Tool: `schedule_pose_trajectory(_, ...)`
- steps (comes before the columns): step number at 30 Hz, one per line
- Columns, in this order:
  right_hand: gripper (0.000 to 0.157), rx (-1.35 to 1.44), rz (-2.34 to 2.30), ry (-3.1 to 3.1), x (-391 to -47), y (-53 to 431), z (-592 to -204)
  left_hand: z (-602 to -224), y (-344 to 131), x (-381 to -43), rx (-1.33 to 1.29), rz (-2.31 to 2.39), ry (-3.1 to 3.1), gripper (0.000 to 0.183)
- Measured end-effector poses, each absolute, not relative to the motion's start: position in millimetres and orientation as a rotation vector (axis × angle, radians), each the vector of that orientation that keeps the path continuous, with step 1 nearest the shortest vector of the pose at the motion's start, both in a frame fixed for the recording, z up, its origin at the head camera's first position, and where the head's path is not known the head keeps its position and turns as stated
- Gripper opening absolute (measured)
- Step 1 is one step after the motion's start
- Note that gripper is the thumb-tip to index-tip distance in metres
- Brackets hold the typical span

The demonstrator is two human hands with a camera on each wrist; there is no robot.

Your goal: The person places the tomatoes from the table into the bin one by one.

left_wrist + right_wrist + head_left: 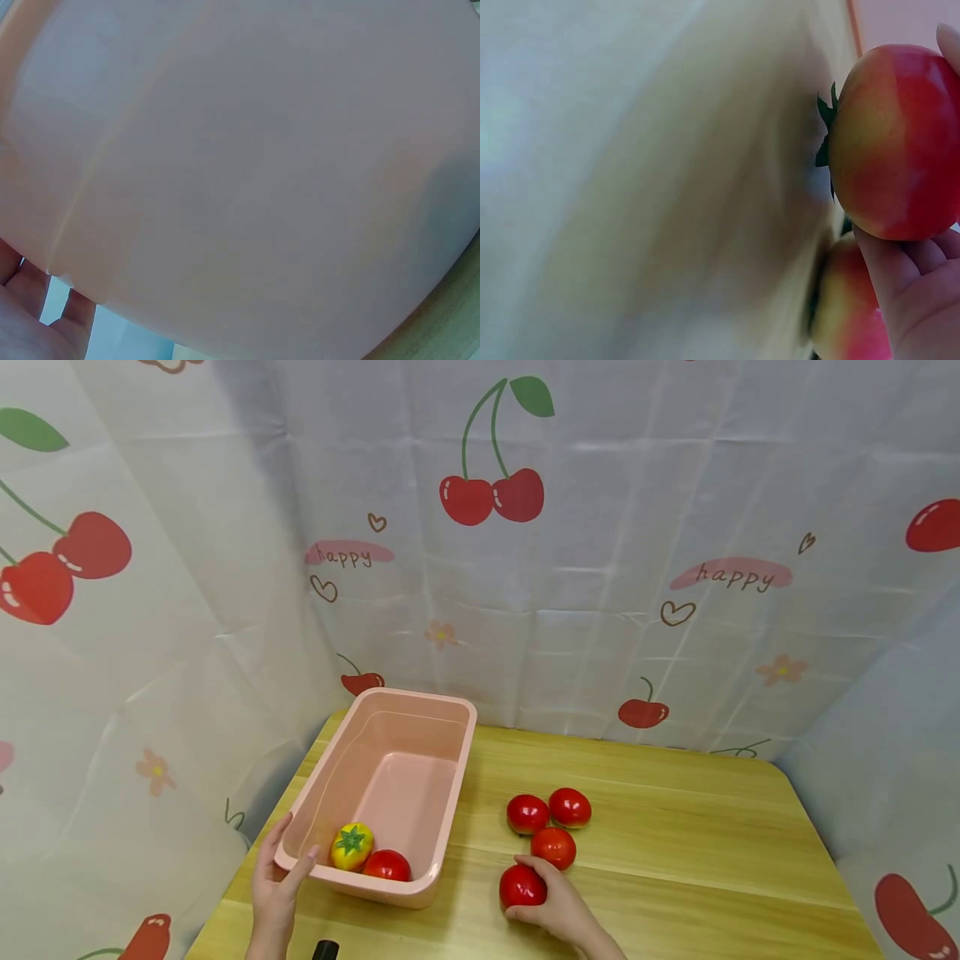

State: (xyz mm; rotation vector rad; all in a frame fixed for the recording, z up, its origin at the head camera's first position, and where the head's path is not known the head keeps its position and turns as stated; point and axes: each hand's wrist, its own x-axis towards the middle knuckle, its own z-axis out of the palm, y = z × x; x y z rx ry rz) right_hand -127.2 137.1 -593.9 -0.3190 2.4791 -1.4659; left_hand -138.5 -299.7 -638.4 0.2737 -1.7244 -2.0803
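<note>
My left hand (276,885) grips the near-left corner of a pink plastic bin (459,768), thumb over the rim and fingers along the outer side. The left wrist view is mostly filled by the bin's wall (247,172). Inside, at the near end, lie a yellow tomato (352,847) with a green star-shaped top and a red tomato (387,865). To the right of the bin, my right hand (558,906) holds another red tomato (521,887) between thumb and fingers. Its green leafy top (826,131) faces the table in the right wrist view.
Three more red tomatoes (553,847) sit close together just beyond my right hand. Everything stands on a wood-grain table (697,843). A white curtain (570,635) with printed cherries encloses the back and sides. A small black object (326,950) shows at the near edge.
</note>
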Motion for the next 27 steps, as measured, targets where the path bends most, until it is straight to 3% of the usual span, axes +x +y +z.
schedule_pose_trajectory(18, 0.069, -0.402, -1.536, 2.587, -148, 132, -551, -635, -297, -137, 0.266, -2.053, -1.742, 0.069)
schedule_pose_trajectory(27, 0.064, -0.428, -1.650, 2.565, -162, 128, -519, -614, -290, -129, -0.042, -2.186, -1.571, 0.068)
